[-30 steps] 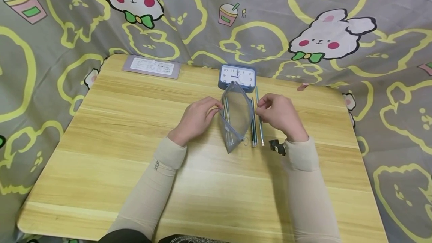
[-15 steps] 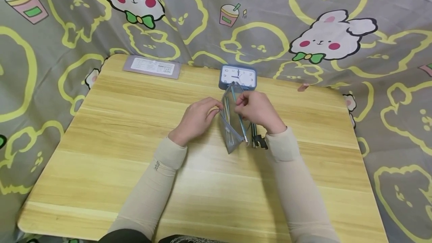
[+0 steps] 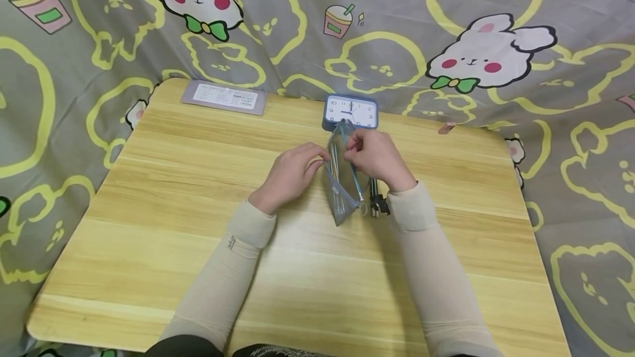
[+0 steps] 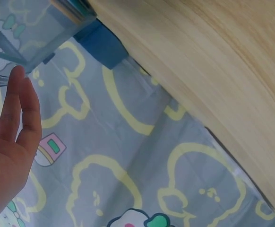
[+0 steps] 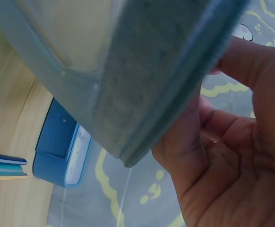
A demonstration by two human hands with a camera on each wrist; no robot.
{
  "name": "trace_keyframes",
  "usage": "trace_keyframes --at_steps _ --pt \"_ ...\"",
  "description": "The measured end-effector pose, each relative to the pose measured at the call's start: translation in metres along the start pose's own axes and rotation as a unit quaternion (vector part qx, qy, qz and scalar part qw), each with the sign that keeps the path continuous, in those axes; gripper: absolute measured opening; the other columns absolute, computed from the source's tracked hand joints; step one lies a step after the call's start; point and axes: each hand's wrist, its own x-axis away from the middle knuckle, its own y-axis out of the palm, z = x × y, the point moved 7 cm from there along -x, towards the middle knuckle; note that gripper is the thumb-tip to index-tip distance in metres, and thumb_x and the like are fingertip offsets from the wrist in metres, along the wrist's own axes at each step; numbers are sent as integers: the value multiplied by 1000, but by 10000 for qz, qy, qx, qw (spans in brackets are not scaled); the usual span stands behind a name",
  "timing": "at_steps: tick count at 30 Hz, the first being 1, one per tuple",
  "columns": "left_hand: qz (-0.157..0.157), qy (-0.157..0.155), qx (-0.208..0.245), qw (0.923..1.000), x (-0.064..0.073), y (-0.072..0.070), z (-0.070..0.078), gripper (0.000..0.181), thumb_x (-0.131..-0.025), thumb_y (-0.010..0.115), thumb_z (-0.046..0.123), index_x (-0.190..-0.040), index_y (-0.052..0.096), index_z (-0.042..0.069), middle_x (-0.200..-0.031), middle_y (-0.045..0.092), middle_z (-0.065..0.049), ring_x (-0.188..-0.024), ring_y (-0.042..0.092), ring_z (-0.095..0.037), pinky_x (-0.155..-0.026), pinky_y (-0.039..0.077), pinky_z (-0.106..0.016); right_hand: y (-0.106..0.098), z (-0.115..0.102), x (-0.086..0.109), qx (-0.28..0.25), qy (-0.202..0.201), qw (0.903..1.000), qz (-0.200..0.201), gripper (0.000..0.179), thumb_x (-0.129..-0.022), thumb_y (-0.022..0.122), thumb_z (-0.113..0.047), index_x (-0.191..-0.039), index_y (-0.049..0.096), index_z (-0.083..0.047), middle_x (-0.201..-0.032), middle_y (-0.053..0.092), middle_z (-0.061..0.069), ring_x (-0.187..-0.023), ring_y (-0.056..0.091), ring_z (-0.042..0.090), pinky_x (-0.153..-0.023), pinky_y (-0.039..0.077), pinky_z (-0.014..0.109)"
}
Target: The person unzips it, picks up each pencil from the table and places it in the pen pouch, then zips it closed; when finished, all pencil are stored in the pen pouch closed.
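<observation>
A see-through grey zip pencil pouch (image 3: 339, 205) stands with its mouth spread wide, several pencils (image 3: 334, 165) inside. My left hand (image 3: 288, 176) pinches its left edge between thumb and finger; in the left wrist view the other fingers (image 4: 30, 111) extend beside the pouch (image 4: 47, 40). With my right hand (image 3: 381, 160) I pinch a blue pencil (image 3: 357, 183) at the pouch's mouth, its ferrule end toward me. In the right wrist view the zipper edge (image 5: 161, 94) hides my fingertips and that pencil. More pencils (image 3: 373, 200) lie on the table, right of the pouch.
A blue clock (image 3: 350, 112) stands just behind the pouch, by the patterned curtain (image 3: 288, 32). At the back left of the wooden table (image 3: 163, 208) lies a flat mauve box (image 3: 223, 97) with a white label. A small reddish-brown piece (image 3: 446, 128) sits near the back right.
My right hand has moved left with the blue pencil, from beside the loose pencils to the pouch's mouth, and the pencil now sits slightly lower within it. My left hand keeps its place.
</observation>
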Motion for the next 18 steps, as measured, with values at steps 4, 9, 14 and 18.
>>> trace_keyframes --at_steps 4,9,14,18 --pt "-34 -12 -12 10000 0 0 1 15 -107 63 16 -116 75 14 -123 76 -3 -119 73 -23 -103 59 -43 2 0 -1 66 12 10000 5 6 -96 70 -10 -99 66 -7 -91 74 10 -68 71 18 -66 59 32" --pt "-41 -7 17 10000 0 -1 1 14 -107 64 15 -115 75 14 -123 76 -2 -119 72 -23 -103 59 -43 3 -1 -2 252 -36 9996 75 5 -95 70 -10 -98 66 -7 -89 74 10 -67 69 19 -65 56 31" --pt "-43 0 54 10000 1 -1 2 13 -106 64 13 -115 75 14 -123 77 -2 -119 73 -23 -103 59 -43 5 -2 -3 421 -69 9990 108 6 -94 70 -10 -97 66 -7 -91 74 11 -71 65 21 -66 53 33" --pt "-46 -10 40 10000 0 -1 1 14 -106 64 13 -115 75 13 -123 77 -2 -119 73 -23 -103 59 -43 6 -3 -4 524 -79 9985 109 5 -93 70 -10 -97 66 -8 -92 74 11 -74 65 22 -69 54 34"
